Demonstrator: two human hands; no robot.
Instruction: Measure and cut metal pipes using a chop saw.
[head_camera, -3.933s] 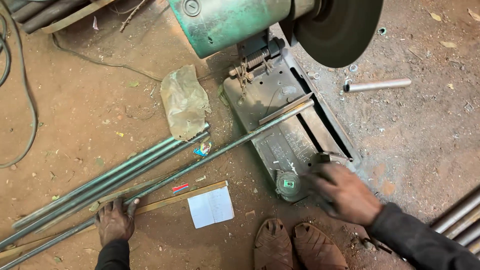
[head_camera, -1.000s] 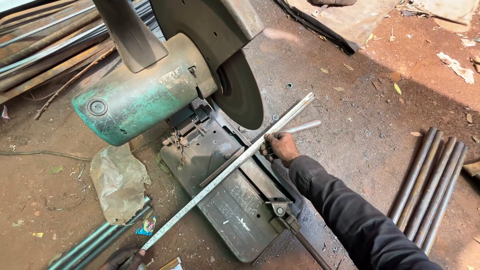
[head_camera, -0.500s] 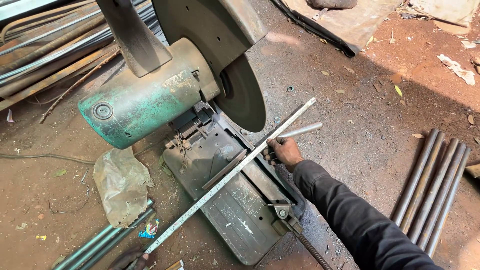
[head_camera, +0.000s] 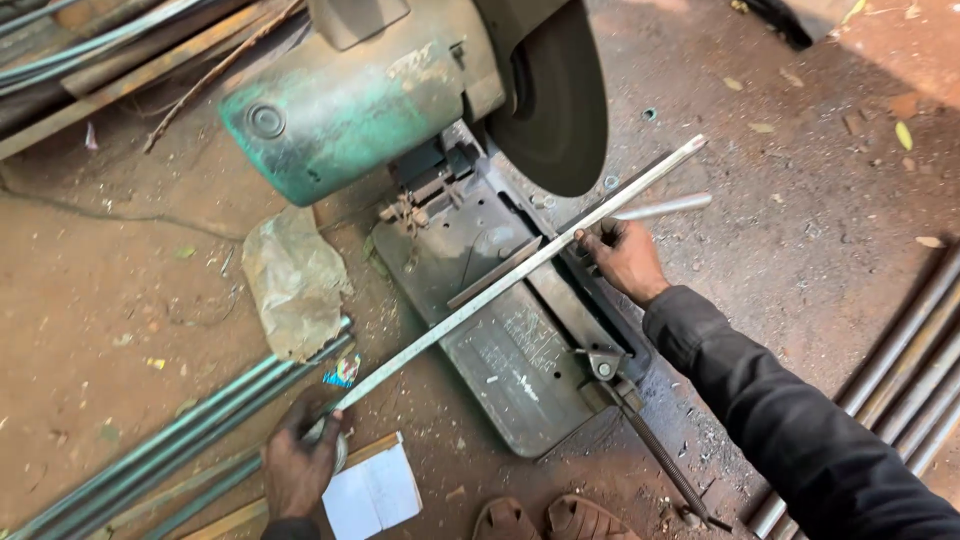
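While our left hand (head_camera: 298, 462) gripped the near end of the bar (head_camera: 520, 275), our right hand (head_camera: 622, 258) pinched it just beside the blade (head_camera: 556, 100), on the saw base (head_camera: 520, 350). We judged alignment underway; clamping seemed needed before cutting.

I note soft daylight, even exposure. Faint shadow under cutting disc (head_camera: 555, 100). Mild glare on steel bar (head_camera: 520, 275). Focus sharp at centre; slight edge stretch.
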